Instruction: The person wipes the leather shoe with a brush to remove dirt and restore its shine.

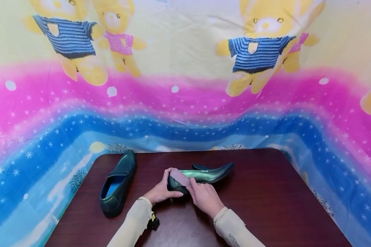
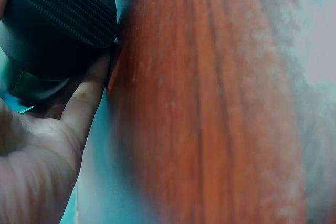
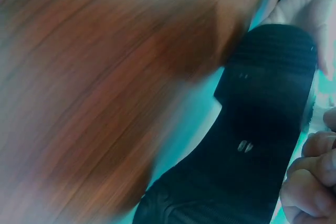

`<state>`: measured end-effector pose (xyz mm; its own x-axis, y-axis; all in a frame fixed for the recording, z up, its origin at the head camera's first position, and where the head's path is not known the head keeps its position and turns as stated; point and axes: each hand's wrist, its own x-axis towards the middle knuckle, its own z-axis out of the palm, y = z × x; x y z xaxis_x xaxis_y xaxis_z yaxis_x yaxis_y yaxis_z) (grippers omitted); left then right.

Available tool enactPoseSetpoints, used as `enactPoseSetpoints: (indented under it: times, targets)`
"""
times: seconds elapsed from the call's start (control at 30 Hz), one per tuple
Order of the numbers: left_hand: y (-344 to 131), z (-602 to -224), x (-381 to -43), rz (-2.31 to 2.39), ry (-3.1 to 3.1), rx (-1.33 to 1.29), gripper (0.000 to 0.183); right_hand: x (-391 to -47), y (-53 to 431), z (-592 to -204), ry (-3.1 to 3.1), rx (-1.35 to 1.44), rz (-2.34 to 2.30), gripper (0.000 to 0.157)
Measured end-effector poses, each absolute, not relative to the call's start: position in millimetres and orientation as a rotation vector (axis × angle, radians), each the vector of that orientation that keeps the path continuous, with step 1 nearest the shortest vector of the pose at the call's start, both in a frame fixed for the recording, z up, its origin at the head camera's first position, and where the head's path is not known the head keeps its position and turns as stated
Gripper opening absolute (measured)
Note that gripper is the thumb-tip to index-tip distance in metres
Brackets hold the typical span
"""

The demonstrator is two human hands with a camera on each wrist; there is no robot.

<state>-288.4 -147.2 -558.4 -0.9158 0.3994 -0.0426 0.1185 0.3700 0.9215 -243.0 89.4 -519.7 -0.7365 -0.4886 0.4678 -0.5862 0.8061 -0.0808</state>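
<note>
A dark green loafer (image 1: 204, 175) is held on its side over the table, toe to the right. My left hand (image 1: 160, 192) grips it round the heel, thumb on the near side. In the left wrist view the ribbed heel (image 2: 65, 11) rests against the fingers. My right hand (image 1: 205, 199) pinches a flat, pinkish-grey rounded pad (image 1: 180, 178) and holds it against the heel part of the shoe. The right wrist view shows the dark sole (image 3: 262, 114) turned toward the camera, with the curled right fingers (image 3: 315, 177) beside it.
A second dark green loafer (image 1: 119, 185) with a blue insole stands upright on the left of the brown wooden table (image 1: 266, 199). Behind the table and along its sides hangs a curtain (image 1: 185, 113) printed with bears and snowflakes.
</note>
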Motion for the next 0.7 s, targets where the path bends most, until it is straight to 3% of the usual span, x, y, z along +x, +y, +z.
enactPoseSetpoints:
  times: [0.43,0.7]
  targets:
    - [-146,-559,-287,1.558,2.363,0.437,0.103,-246,120,-520,-2.537,0.6,0.443,0.025]
    - [-146,-559,-288,1.563,2.356,0.451,0.105,-235,96,-520,-2.551,0.766,0.427,0.024]
